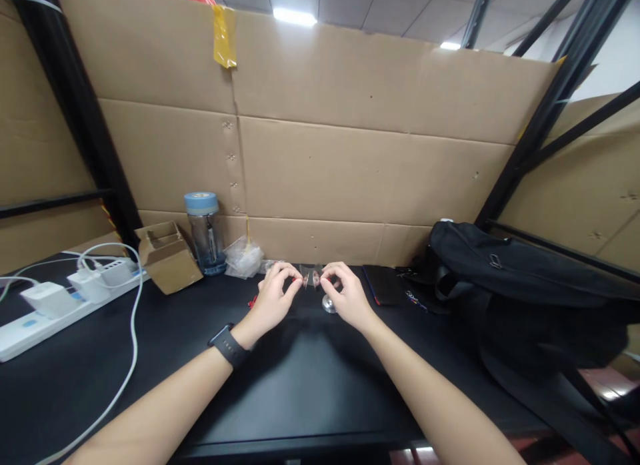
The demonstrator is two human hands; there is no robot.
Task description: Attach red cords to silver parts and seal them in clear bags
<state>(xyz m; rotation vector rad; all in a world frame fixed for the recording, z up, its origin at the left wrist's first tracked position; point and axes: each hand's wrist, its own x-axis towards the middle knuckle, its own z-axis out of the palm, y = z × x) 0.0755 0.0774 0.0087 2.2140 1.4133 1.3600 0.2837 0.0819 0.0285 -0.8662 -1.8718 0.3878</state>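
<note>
Over the black table, my left hand (279,293) and my right hand (346,293) pinch a small, clear, shiny strip (311,276) between them. It looks like thin plastic film; its exact kind is too small to make out. Thumb and forefinger of each hand meet at one end of it. Just under my right fingers sits a round silvery metal thing (328,304), partly hidden. Something red (253,302) shows beside my left hand, mostly covered by it. A dark watch (229,345) is on my left wrist.
Left on the table (300,398) lie a white power strip (55,325) with cables and an opened cardboard box (173,261). Behind are a blue-lidded bottle (204,235) and crumpled plastic bags (243,257). A dark notebook (387,286) and a black bag (525,298) are at right.
</note>
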